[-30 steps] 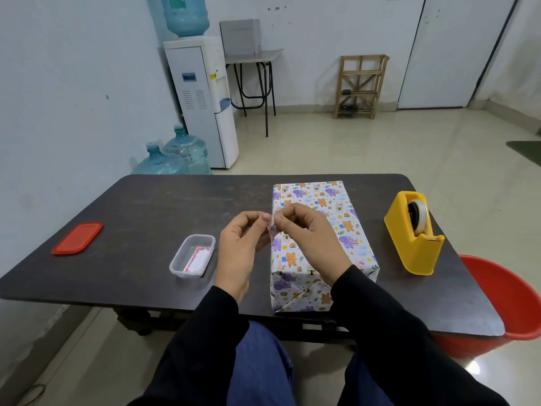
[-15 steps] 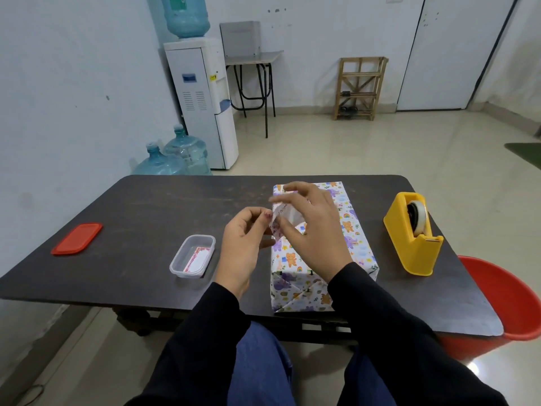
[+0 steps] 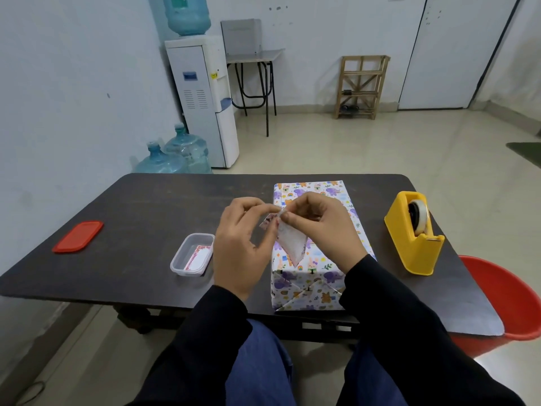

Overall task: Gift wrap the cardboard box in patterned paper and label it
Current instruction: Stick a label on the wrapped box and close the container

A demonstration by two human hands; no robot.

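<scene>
The dark table (image 3: 140,206) carried the wrapped box (image 3: 319,276) at its centre, patterned paper closed over it. By judgement, the label sheet (image 3: 289,244) should be separated slowly from 1 corner, keeping adhesive off the fingertips. Both hands hovered above the box with fingers curled: the left hand (image 3: 240,244) pinched the sheet's patterned corner and the right hand (image 3: 322,230) pinched its white body.

Both hands at frame centre, black sleeves (image 3: 395,332) coming in from the bottom edge: left hand (image 3: 243,244) and right hand (image 3: 322,230) raised, fingertips meeting, each pinching a small white paper label (image 3: 289,244).
</scene>
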